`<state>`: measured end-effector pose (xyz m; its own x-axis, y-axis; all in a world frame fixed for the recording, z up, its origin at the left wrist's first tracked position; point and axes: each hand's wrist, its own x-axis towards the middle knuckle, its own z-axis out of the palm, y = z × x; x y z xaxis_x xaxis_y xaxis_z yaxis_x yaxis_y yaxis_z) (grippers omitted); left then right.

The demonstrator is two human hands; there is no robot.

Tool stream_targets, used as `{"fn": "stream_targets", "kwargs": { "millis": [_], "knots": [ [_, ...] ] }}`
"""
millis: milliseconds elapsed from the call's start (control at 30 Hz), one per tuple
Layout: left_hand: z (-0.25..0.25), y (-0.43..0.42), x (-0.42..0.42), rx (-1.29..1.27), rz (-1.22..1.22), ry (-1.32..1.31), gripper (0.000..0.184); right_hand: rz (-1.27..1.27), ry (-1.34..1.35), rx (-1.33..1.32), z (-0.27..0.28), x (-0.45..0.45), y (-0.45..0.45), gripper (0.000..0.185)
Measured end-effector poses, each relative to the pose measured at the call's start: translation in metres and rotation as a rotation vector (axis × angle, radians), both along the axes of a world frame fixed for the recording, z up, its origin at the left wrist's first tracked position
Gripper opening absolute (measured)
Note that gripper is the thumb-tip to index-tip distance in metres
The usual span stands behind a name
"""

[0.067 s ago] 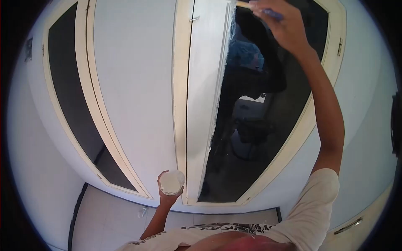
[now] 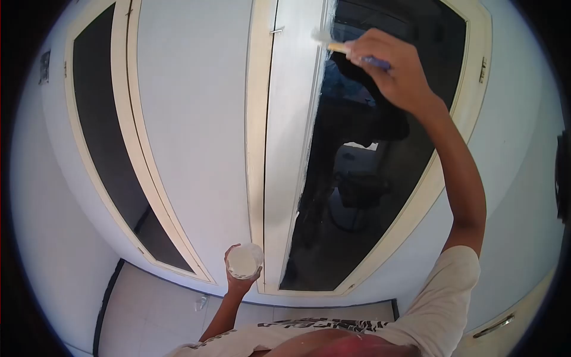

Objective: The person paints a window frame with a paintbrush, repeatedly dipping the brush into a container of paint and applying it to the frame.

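Observation:
My right hand [image 2: 392, 68] is closed around a paintbrush [image 2: 338, 47] with a blue handle. The brush's pale bristles overlap the white-painted window stile [image 2: 291, 131]; whether they touch it I cannot tell. White paint smears run along the edge of the dark glass pane [image 2: 369, 196] beside it. Low down, my left hand [image 2: 238, 279] grips a round tub of white paint [image 2: 245, 260], its open top facing me. The tub is just left of the stile's lower end, by the cream frame [image 2: 256, 149].
Another dark pane [image 2: 113, 131] in a cream frame stands at the left, past a pale wall section [image 2: 190, 119]. A small latch [image 2: 277, 30] juts from the stile. A crumpled clear object [image 2: 201, 303] lies on the tiled floor [image 2: 154, 309]. A door handle [image 2: 493, 325] shows at lower right.
My right hand has come down with the paintbrush from the top edge of the view, and the bristles now show. My left hand and the tub stay almost in place.

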<state>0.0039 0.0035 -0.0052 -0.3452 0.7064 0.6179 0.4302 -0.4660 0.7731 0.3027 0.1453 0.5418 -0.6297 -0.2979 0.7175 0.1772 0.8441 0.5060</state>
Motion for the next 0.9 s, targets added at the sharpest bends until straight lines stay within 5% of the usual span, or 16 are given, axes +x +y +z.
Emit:
{"fn": "stream_targets", "kwargs": {
  "millis": [133, 233, 367, 400, 533, 633, 900],
  "knots": [
    [-0.015, -0.01, 0.03, 0.029, -0.019, -0.117, 0.103, -0.072, -0.351, -0.507, -0.04, 0.008, -0.035, 0.01],
    [-0.017, -0.009, 0.032, 0.048, 0.049, -0.065, 0.102, -0.01, -0.319, -0.511, -0.005, 0.002, -0.006, 0.011],
    [-0.007, -0.015, 0.035, 0.067, 0.12, -0.015, 0.102, -0.011, -0.134, -0.094, 0.133, 0.01, 0.02, 0.013],
    [-0.006, -0.016, 0.037, 0.063, 0.121, -0.039, 0.102, -0.001, -0.018, -0.334, 0.155, 0.009, 0.007, 0.015],
    [0.003, -0.019, 0.04, 0.083, 0.141, -0.043, 0.102, 0.08, 0.271, -0.052, 0.198, -0.006, 0.01, 0.014],
    [0.009, -0.019, 0.042, 0.091, 0.163, -0.006, 0.102, 0.079, 0.407, 0.22, 0.191, -0.006, 0.018, 0.012],
    [0.01, -0.019, 0.041, 0.122, 0.153, -0.036, 0.103, 0.052, -0.195, -0.126, 0.038, 0.0, -0.013, 0.009]
  ]
}}
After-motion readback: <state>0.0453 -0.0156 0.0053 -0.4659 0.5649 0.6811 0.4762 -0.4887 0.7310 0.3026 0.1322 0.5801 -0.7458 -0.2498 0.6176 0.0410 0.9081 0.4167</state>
